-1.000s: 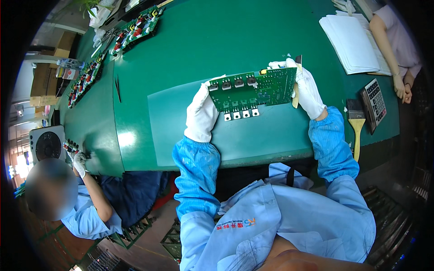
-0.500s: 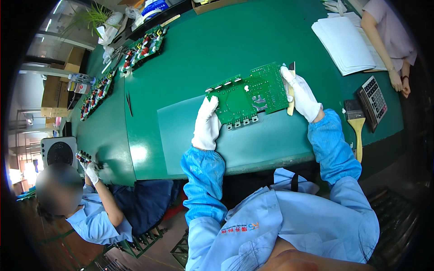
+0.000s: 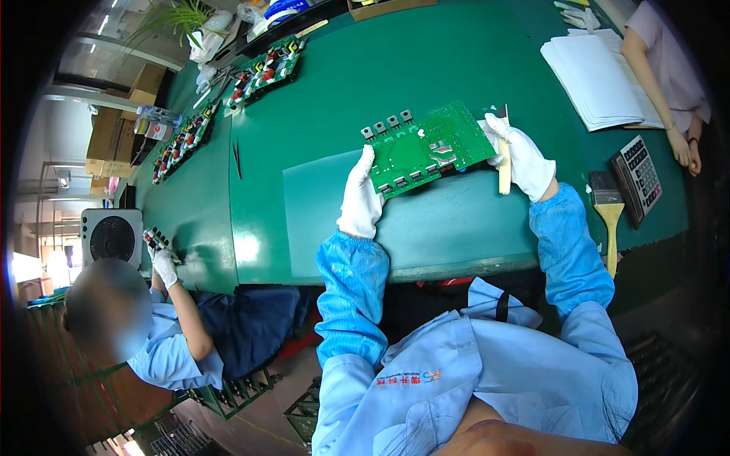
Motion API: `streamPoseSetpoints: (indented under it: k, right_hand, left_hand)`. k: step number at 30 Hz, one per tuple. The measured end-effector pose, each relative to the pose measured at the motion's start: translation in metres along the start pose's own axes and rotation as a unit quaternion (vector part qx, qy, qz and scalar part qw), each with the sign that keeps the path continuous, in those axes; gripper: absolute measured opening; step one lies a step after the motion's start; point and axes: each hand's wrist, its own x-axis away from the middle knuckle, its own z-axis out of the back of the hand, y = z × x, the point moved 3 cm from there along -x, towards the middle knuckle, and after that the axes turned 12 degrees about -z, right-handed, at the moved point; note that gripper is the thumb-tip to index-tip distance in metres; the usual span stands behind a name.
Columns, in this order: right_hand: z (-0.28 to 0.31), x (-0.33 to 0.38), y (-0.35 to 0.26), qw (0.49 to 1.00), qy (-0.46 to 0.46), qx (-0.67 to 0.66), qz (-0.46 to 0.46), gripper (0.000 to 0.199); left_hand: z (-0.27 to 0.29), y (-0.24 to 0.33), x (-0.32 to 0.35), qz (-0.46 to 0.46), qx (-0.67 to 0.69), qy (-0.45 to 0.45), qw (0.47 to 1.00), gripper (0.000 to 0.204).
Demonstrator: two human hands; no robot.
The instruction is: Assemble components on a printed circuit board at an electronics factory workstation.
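Note:
A green circuit board (image 3: 414, 152) is held up above the bench, its solder side toward me and tilted. Metal-tabbed components stick out along its far and near edges. My left hand (image 3: 360, 194), in a white glove, grips the board's left end, thumb on its face. In my gloved right hand (image 3: 530, 161) is a small brush (image 3: 505, 171) with a pale flat handle and a dark tip, held upright. The fingers of that hand sit at the board's right end; whether they also grip it I cannot tell.
A translucent mat (image 3: 327, 220) lies on the green bench (image 3: 365, 68). Populated boards (image 3: 266, 72) and tweezers (image 3: 237, 159) are at left. A wide brush (image 3: 608, 213), a calculator (image 3: 637, 178) and papers (image 3: 589, 83) lie right. One co-worker (image 3: 171, 334) sits left; another's arms (image 3: 658, 99) rest at right.
The board has tilted, so its far-edge components now stand up more and its near side shows differently. Both hands keep their holds. The whole view has shifted slightly.

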Motion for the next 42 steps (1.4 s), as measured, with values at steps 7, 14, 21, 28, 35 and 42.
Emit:
streamPoseSetpoints:
  k: [7,14,21,28,35,42]
  right_hand:
    - [-0.010,0.003,-0.006,0.999,-0.032,0.031,0.021,0.047]
    - [0.007,0.005,-0.015,0.999,0.013,-0.005,0.047,0.055]
    - [0.046,-0.001,-0.025,0.988,0.021,-0.086,0.125,0.050]
    - [0.043,-0.005,-0.025,0.988,0.044,-0.087,0.119,0.050]
    - [0.052,-0.004,-0.024,0.983,0.055,-0.083,0.154,0.052]
    - [0.057,-0.013,-0.022,0.989,0.040,-0.056,0.133,0.049]
  left_hand:
    - [0.009,-0.006,-0.004,-0.001,0.025,-0.003,1.000,0.039]
    - [0.022,0.012,0.016,-0.084,0.024,0.028,0.996,0.041]
    - [0.064,0.112,0.069,-0.381,-0.298,0.143,0.864,0.032]
    - [0.112,0.144,0.098,-0.388,-0.794,0.059,0.463,0.042]
    - [0.107,0.117,0.125,-0.312,-0.864,-0.047,0.392,0.071]
    - [-0.025,0.099,0.140,-0.326,-0.534,-0.083,0.776,0.066]
